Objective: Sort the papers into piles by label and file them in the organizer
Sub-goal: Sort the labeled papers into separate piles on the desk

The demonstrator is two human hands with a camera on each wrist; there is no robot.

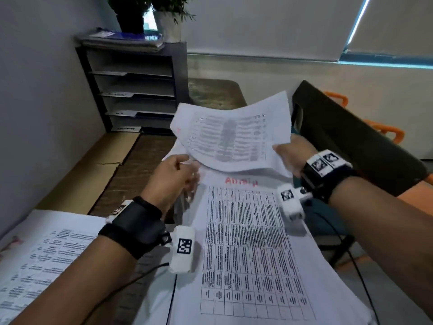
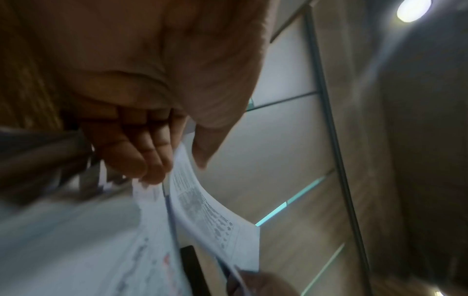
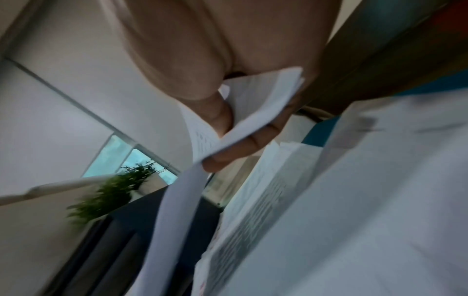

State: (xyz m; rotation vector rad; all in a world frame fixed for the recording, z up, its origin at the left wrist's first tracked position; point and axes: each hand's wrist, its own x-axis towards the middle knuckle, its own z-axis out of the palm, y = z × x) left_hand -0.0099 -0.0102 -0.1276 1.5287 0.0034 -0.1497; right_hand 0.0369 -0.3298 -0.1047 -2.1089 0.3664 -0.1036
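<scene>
sorting step: right hand [image 1: 289, 158] pinches a lifted sheet [image 1: 232, 137] at frame centre over the main stack [image 1: 253, 242], left hand [image 1: 173, 177] loosely curled at its edge, grip unclear; next, probably read label, drop on matching pile, organizer [image 1: 133, 90] upper left

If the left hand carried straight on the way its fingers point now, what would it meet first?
Most likely the lifted sheet that the right hand pinches. The left hand points forward and right at the sheet's near left edge, above the main stack. In the left wrist view the fingertips sit almost at that edge; depth is uncertain.
</scene>
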